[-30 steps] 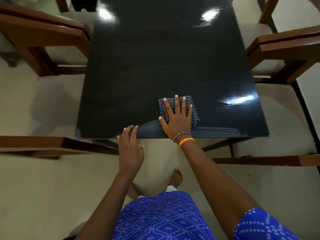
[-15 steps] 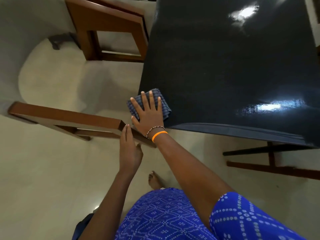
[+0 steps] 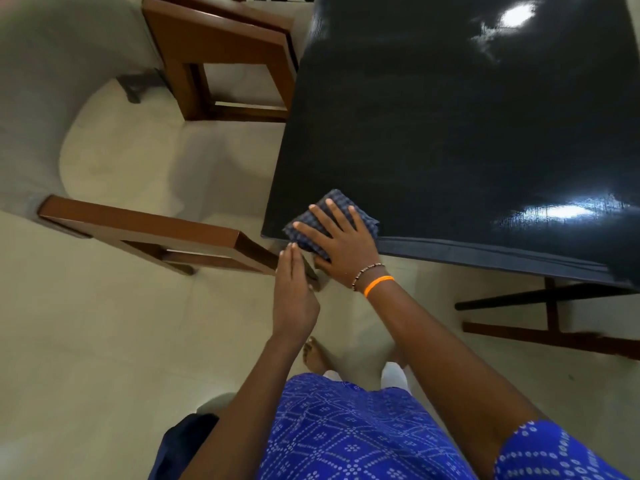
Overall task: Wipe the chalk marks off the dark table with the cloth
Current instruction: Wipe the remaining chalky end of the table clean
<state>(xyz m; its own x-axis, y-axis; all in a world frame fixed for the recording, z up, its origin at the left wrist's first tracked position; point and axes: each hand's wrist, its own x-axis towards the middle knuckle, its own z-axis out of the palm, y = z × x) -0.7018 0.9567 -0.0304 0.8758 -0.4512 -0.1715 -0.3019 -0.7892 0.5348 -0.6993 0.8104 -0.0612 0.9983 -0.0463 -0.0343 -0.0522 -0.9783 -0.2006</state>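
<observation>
The dark glossy table (image 3: 450, 126) fills the upper right of the head view. A folded blue checked cloth (image 3: 337, 204) lies at its near left corner, partly over the edge. My right hand (image 3: 341, 242) presses flat on the cloth with fingers spread. My left hand (image 3: 294, 292) hovers just below the table corner, fingers straight and together, palm turned sideways, holding nothing. No chalk marks show on the visible tabletop; only light reflections.
A wooden chair arm (image 3: 152, 233) runs close to my left hand. Another wooden chair (image 3: 221, 60) stands at the table's left side. Dark table legs and a wooden rail (image 3: 550, 317) sit under the near edge. My foot (image 3: 317, 355) rests on the pale floor.
My right hand has slid the cloth left along the near edge to the table's left corner. My left hand stayed just below the edge. The view turned left.
</observation>
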